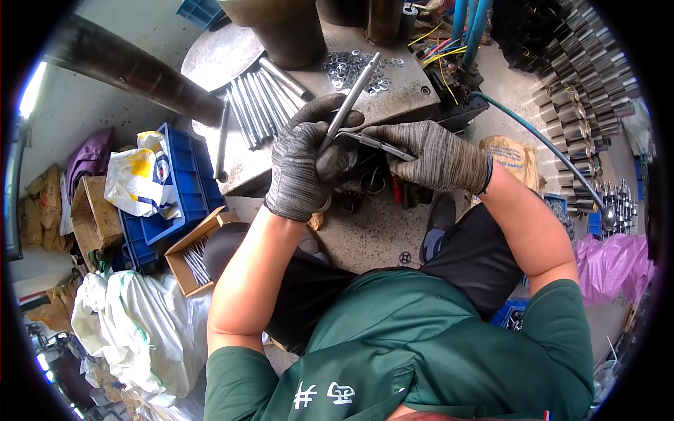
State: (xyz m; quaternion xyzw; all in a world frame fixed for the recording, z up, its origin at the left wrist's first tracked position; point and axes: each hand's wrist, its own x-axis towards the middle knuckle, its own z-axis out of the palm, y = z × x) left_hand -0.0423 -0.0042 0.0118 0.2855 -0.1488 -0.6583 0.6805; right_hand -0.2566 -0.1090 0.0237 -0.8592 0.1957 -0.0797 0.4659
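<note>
My left hand [302,158], in a grey striped work glove with dark, stained fingers, is closed around a slim metal rod [359,85]. The rod tilts up and to the right, its far end above the bench. My right hand [439,154], gloved the same way, grips a thin metal hand tool [375,142] with a bent tip. That tip reaches the rod's lower part beside my left fingers; whether it touches cannot be made out. Beyond my hands, small metal rings [344,70] lie loose on the metal bench [411,95]. Several similar rods [256,105] lie side by side at its left.
A thick dark metal column [133,67] slants in from upper left. Blue crates [189,168] and an open carton of rods [186,270] stand at left. A blue hose [540,133] curves along the right, near stacked metal cylinders [590,70]. White sacks [133,330] lie lower left.
</note>
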